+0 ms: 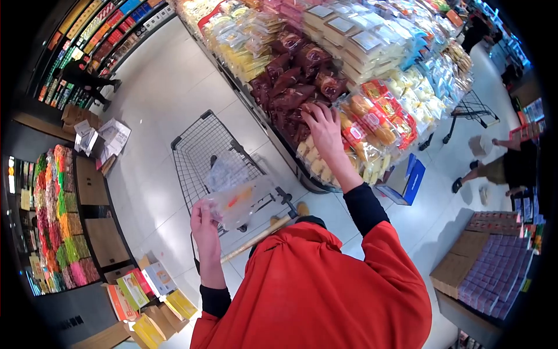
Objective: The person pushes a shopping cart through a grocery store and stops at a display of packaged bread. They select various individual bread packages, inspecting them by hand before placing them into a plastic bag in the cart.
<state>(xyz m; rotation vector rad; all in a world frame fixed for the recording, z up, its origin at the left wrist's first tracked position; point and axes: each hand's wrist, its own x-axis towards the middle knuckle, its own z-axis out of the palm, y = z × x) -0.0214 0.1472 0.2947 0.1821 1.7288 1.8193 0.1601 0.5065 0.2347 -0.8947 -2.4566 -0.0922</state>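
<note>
My left hand (pixel 204 216) grips a clear plastic bag (pixel 239 205) with red and orange marks or contents that I cannot make out. The bag hangs over the handle end of a wire shopping cart (pixel 192 152). At the heaped food display, my right hand (pixel 324 129) has its fingers curled on a shiny dark brown packet (pixel 295 114) at the near edge of a pile of similar packets (pixel 290 75). Right beside that hand lie clear packs of bread rolls (pixel 372 119) with red labels.
Stacked pale packaged cakes (pixel 357 38) rise behind the brown packets. A blue box (pixel 407 180) stands on the floor by the display. Open cartons (pixel 154 296) sit at lower left. Another cart (pixel 474 109) and a person (pixel 511 168) are at right; another person (pixel 87 75) is by the left shelves.
</note>
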